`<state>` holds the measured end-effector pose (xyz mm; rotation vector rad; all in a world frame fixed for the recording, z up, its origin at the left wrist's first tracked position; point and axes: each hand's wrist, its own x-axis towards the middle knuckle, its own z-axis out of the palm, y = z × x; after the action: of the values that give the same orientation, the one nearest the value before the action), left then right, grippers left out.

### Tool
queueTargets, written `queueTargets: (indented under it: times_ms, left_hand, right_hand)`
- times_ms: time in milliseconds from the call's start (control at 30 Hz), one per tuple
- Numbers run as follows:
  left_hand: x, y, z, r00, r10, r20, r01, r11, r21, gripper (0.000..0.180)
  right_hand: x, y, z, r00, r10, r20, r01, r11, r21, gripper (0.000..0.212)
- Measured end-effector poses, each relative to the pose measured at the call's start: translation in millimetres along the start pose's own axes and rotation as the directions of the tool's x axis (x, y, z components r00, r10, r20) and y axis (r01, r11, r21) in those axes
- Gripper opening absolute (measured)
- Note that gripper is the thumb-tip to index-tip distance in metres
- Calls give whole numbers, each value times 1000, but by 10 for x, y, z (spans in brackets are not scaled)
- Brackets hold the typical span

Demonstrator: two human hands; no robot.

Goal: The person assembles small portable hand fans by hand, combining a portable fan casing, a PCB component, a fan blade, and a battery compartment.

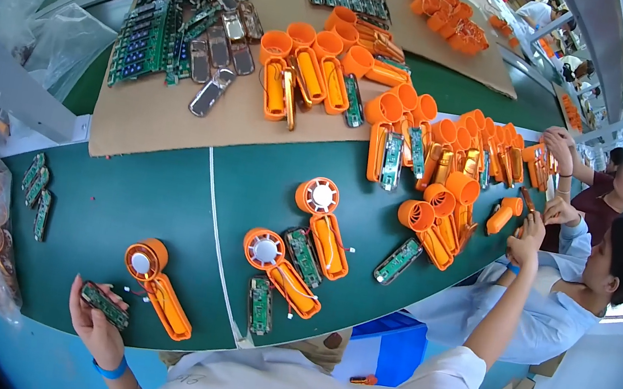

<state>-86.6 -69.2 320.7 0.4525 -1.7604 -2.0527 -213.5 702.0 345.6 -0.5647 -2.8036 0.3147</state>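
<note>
Fingers (pixel 88 296) of the left hand (pixel 93 320) clamp a small green circuit board (pixel 104 305) beside an orange plastic fan shell (pixel 157 286), seemingly mid-fitting, while right hand (pixel 529 231) fingers pinch an orange piece (pixel 527 199).

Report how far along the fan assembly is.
Looks done: nothing visibly closed. In hand: left hand holds a green circuit board; right hand reaches an orange piece. Left: three open fan shells with loose boards, plus the pile of orange housings.

3 fan housings (pixel 264 250) on table (pixel 108 204), boards (pixel 304 256) between.
</note>
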Motion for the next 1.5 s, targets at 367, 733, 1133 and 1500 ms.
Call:
queueTargets:
  times_ms: [367, 733, 1133, 1500]
  left_hand:
    - [70, -50, -74, 998, 2, 62, 2, 998, -66, 51]
    - [-15, 131, 70, 996, -83, 46, 90, 975, -202, 39]
    - [-95, 253, 50, 917, -281, 282, 362, 883, -298, 43]
    - [15, 260, 96, 872, -335, 358, 434, 868, -243, 44]
  right_hand:
    - [-506, -780, -125, 897, -228, -380, 199, 973, -114, 7]
    - [-2629, -4628, 132, 483, -852, -200, 742, 277, 611, 19]
    - [-3040, -5297, 380, 638, -758, -135, 730, 539, 421, 15]
    - [-3029, -5467, 614, 686, -725, -60, 646, 570, 507, 10]
